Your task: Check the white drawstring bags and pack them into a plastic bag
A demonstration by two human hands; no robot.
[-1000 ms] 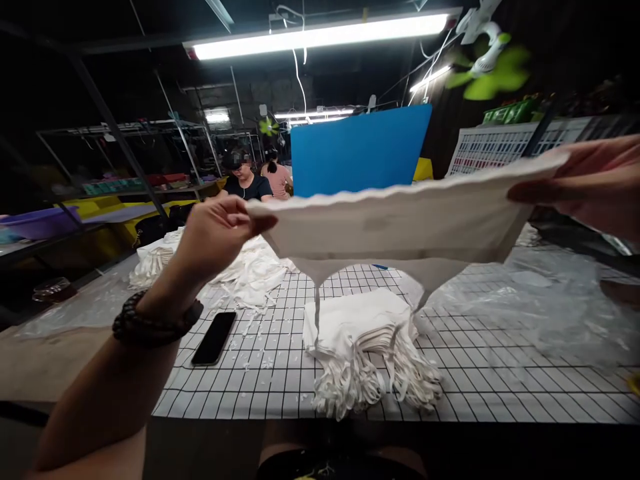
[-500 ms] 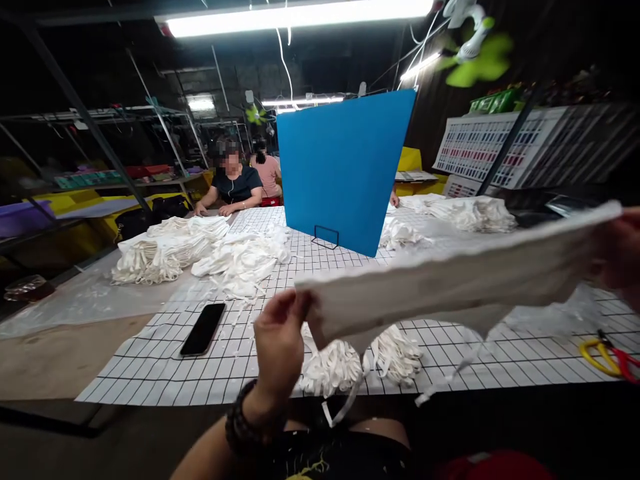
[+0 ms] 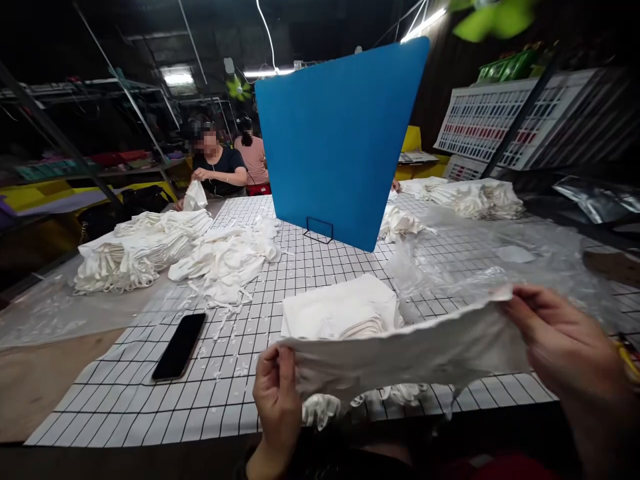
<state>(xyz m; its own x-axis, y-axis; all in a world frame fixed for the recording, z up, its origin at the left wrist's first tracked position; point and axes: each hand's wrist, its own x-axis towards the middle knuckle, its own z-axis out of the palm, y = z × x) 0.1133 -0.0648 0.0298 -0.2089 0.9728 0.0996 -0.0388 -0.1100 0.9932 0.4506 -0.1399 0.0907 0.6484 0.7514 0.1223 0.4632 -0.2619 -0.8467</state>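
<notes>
A white fabric garment piece with a thin strap (image 3: pixel 410 357) is stretched sideways above the table's front edge. My left hand (image 3: pixel 277 393) pinches its left end between thumb and fingers. At the opposite end, my right hand (image 3: pixel 560 333) grips the upper corner, closed on the cloth. Just behind the piece lies a stack of folded white garments (image 3: pixel 340 303), its front partly covered. Bunched white straps (image 3: pixel 320 408) show below the held cloth.
A black phone (image 3: pixel 179 347) lies left on the checked cloth (image 3: pixel 125 400). Piles of white garments (image 3: pixel 140 250) stand farther back. A blue board (image 3: pixel 340 147) rises mid-table. Clear plastic (image 3: pixel 525 247) spreads right. A co-worker (image 3: pixel 215 163) sits across, holding white cloth.
The garment piece has come down and nearer, so the folded stack behind it now shows. My right hand has moved left and lower. The co-worker has lifted a white piece.
</notes>
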